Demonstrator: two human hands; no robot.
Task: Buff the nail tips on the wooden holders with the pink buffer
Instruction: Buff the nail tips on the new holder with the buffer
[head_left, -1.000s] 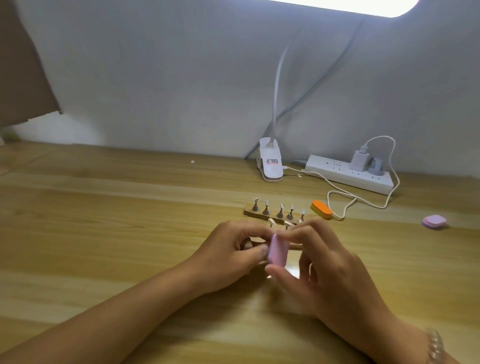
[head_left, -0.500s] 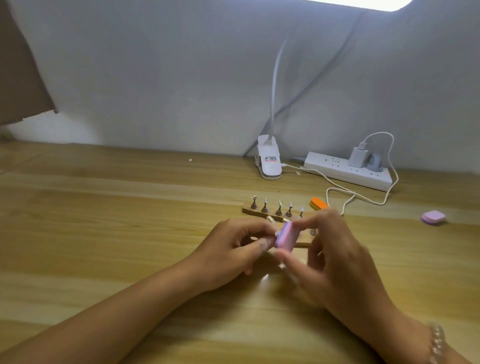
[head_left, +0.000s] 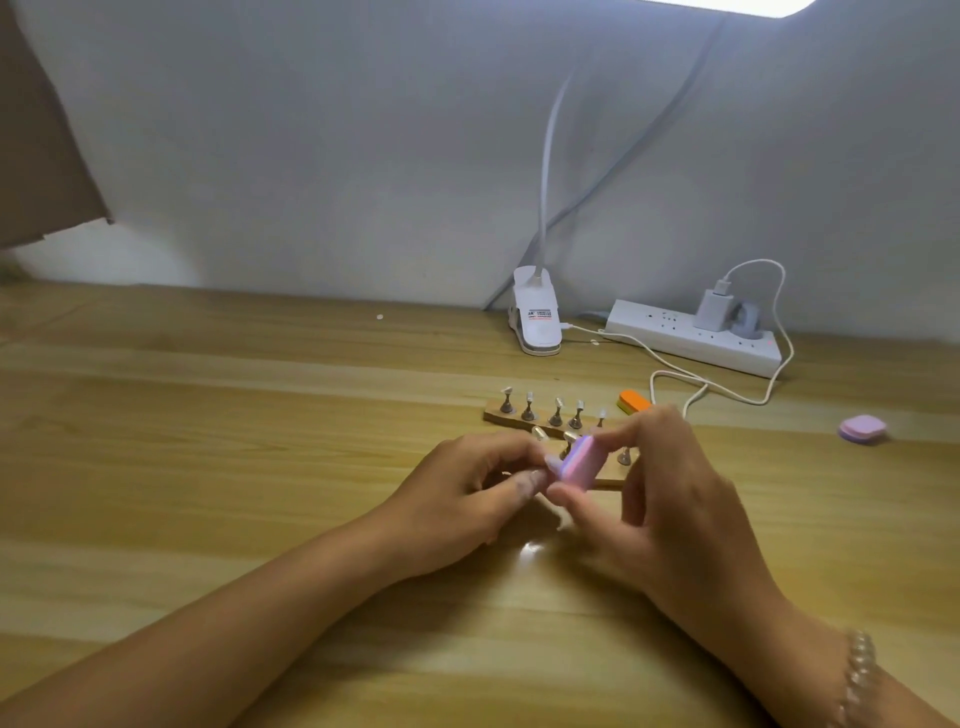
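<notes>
My right hand (head_left: 660, 499) pinches the pink buffer (head_left: 583, 464) between thumb and fingers, its edge against a nail tip on the near wooden holder (head_left: 608, 480). My left hand (head_left: 467, 493) has its fingers curled at the left end of that holder, pinching a peg or tip there; the exact contact is hidden. Behind stands the far wooden holder (head_left: 496, 415) with several metal pegs carrying pale nail tips (head_left: 558, 404).
An orange buffer (head_left: 635, 401) lies right of the far holder. A second pink buffer (head_left: 862, 429) sits far right. At the back are a white clip lamp base (head_left: 536, 322), a power strip (head_left: 691, 340) and a white cable (head_left: 696, 387).
The pink buffer in my right hand has shifted up and right and tilted, stroking the nail tip. My left hand has stayed at the near holder.
</notes>
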